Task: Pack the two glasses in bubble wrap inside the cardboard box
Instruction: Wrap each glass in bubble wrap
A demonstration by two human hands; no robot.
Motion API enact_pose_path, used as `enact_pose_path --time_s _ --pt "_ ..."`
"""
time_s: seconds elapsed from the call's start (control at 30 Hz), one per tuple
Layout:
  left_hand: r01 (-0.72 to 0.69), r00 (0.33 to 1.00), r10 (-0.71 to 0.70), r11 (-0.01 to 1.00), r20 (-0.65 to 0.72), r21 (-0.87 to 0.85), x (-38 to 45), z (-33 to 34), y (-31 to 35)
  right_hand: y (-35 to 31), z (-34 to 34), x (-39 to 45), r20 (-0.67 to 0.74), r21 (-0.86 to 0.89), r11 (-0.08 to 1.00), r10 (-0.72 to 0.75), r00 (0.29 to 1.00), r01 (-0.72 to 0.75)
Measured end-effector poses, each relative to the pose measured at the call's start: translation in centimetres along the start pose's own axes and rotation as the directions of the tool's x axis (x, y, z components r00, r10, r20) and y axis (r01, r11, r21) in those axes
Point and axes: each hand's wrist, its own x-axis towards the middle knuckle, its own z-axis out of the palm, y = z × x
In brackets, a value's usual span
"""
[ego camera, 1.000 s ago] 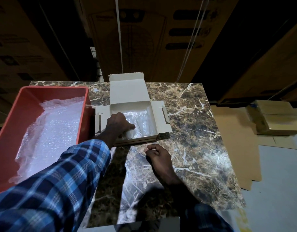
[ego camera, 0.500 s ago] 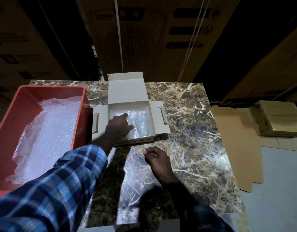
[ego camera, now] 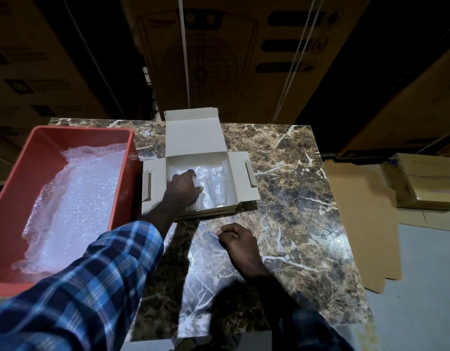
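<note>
A warehouse: big stacked cartons [ego camera: 219, 59] loom behind the marble table [ego camera: 295, 198].

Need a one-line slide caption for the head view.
Left hand presses bubble-wrapped glasses into open cardboard box.

No legible text, brand, number or sign in the head view; dark printed blocks on the stacked cartons [ego camera: 49, 79] at upper left are too blurred to read. The large carton [ego camera: 219, 51] behind the table carries only a circular graphic and dark bars; no readable characters.
</note>
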Motion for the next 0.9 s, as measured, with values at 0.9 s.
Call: enact_pose_path --time_s 0.9 --pt "-0.01 0.996 0.011 1.0 -0.089 0.018 0.07 0.31 -0.23 -0.43 0.08 -0.19 -0.032 -0.043 0.999 0.028 0.999 -0.03"
